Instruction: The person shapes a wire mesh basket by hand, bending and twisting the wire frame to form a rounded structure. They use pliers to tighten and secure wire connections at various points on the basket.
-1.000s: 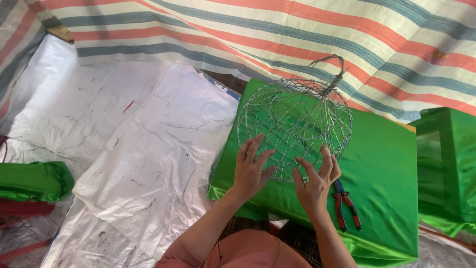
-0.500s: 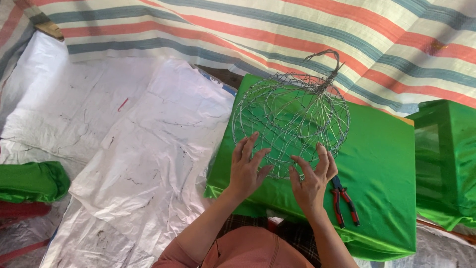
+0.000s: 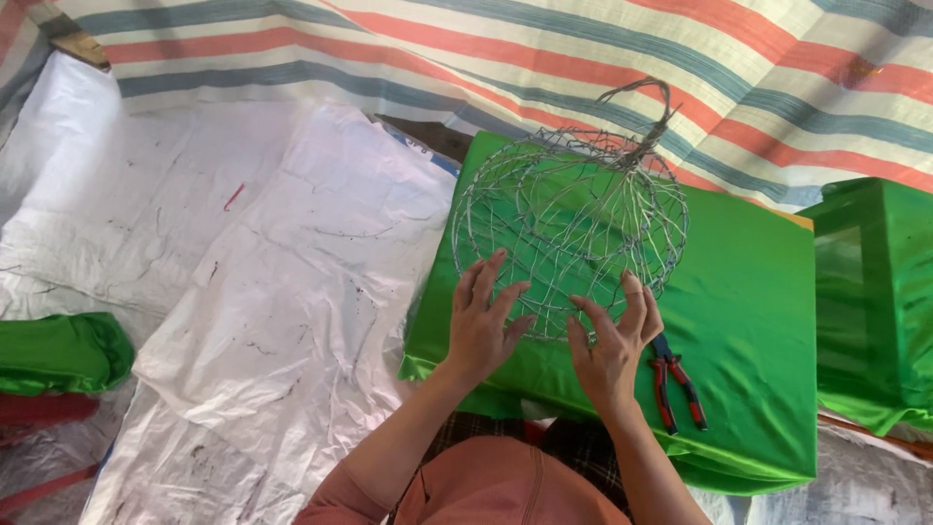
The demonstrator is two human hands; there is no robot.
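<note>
A round basket-like cage of thin silver wire (image 3: 573,219), with a twisted loop handle on top, rests on a block covered in green cloth (image 3: 748,321). My left hand (image 3: 483,321) lies on the cage's near left side, fingers spread over the wires. My right hand (image 3: 614,340) presses on its near right side, fingers also spread. Neither hand closes around a wire. Red-handled pliers (image 3: 675,384) lie on the green cloth just right of my right hand.
A second green-covered box (image 3: 875,292) stands at the right. Crumpled white plastic sheeting (image 3: 243,292) covers the ground on the left, with a folded green cloth (image 3: 58,350) at its edge. A striped tarp (image 3: 583,58) hangs behind.
The view has shifted slightly. Both hands stay on the wire cage, with the fingers moved a little over its near side.
</note>
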